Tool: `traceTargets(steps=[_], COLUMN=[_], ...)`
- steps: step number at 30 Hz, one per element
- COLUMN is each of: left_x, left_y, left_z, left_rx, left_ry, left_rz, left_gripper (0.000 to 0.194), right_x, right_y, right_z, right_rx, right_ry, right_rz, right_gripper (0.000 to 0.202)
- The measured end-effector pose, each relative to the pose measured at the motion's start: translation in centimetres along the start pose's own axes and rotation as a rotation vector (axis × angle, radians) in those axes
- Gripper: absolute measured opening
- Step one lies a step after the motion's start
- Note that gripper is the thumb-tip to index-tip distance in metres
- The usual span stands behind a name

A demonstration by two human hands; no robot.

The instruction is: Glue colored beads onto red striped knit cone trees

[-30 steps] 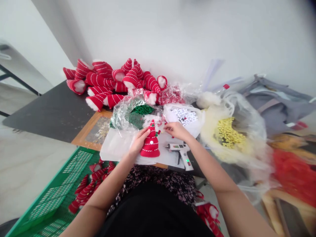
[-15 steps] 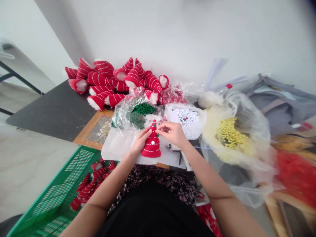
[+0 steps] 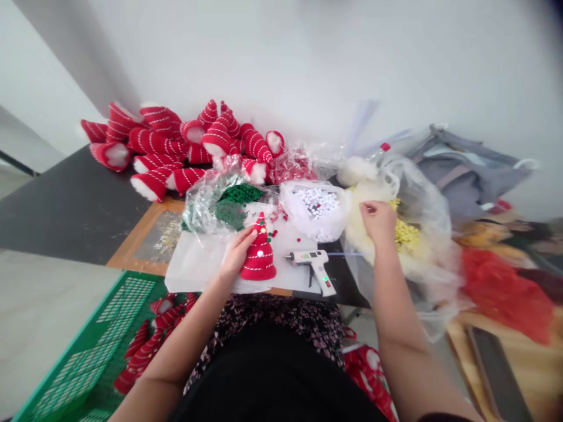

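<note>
My left hand [image 3: 238, 251] grips the upper left side of a red cone-shaped Christmas tree ornament [image 3: 258, 268], which stands upright. White stitched lines circle it, and green, yellow and white pompoms dot its front. My right hand [image 3: 379, 221] is closed above the bag of yellow pompoms [image 3: 407, 234], its fingertips pinched; whatever they hold, if anything, is too small to make out. Between the hands a white glue gun [image 3: 310, 258] lies on the work surface, its nozzle toward the ornament. Loose red and green pompoms lie on the white sheet [image 3: 197, 264].
Behind stand a bag of white pompoms [image 3: 317, 202] and a bag of green pompoms [image 3: 241, 193]. Many red striped cones [image 3: 162, 143] are heaped at the back left. A green crate [image 3: 94, 346] holding more cones sits below left. A grey bag [image 3: 461, 170] lies back right.
My right hand has left the ornament's tip and moved right to the yellow pompoms. A yellow pompom now shows near the tip. My left hand keeps its hold. The view has shifted right.
</note>
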State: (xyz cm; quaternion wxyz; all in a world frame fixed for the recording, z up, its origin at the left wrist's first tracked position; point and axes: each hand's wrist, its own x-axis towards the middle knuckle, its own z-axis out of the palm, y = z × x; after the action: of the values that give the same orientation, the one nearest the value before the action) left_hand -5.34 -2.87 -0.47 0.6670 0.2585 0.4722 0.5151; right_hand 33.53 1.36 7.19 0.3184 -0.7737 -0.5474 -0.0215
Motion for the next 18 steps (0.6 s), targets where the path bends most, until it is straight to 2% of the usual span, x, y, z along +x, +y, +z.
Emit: traceTargets(steps=[2,4,6,8,11,15,18], left_x=[0.2,0.4,0.3,0.1,-0.2,0.0,0.1], left_y=[0.1,0.2,0.4,0.6,0.8,0.7,0.5], left_z=[0.0,0.1,0.2,0.3,0.4,0.4,0.4], left_rx=[0.006,0.016,0.023,0.02,0.016,0.004,-0.01], left_ry=[0.012,0.022,0.032,0.035,0.034,0.036,0.003], left_rz=[0.008,0.009,0.007,-0.001,-0.017,-0.007,-0.004], left_gripper=[0.05,0.049,0.049,0.048,0.045,0.043,0.045], right_x=[1.5,1.8,1.1,0.0,-1.1,-1.2,-0.6], right_y=[4.7,7.8,9.6,10.5,11.3,12.0,12.1], right_z=[-1.4,-2.1,-2.1,-1.7,-1.1,-1.2,-1.5], right_rx=[-0.183,-0.211,-0.17,-0.111,-0.026,0.108,0.214], right_ry=[-0.065,-0.128,-0.202,-0.257,-0.246,-0.104,0.033], right_rz=[0.221,0.297,0.305,0.299,0.309,0.345,0.289], right_gripper=[0.022,0.014,0.004,0.008,0.013,0.011,0.016])
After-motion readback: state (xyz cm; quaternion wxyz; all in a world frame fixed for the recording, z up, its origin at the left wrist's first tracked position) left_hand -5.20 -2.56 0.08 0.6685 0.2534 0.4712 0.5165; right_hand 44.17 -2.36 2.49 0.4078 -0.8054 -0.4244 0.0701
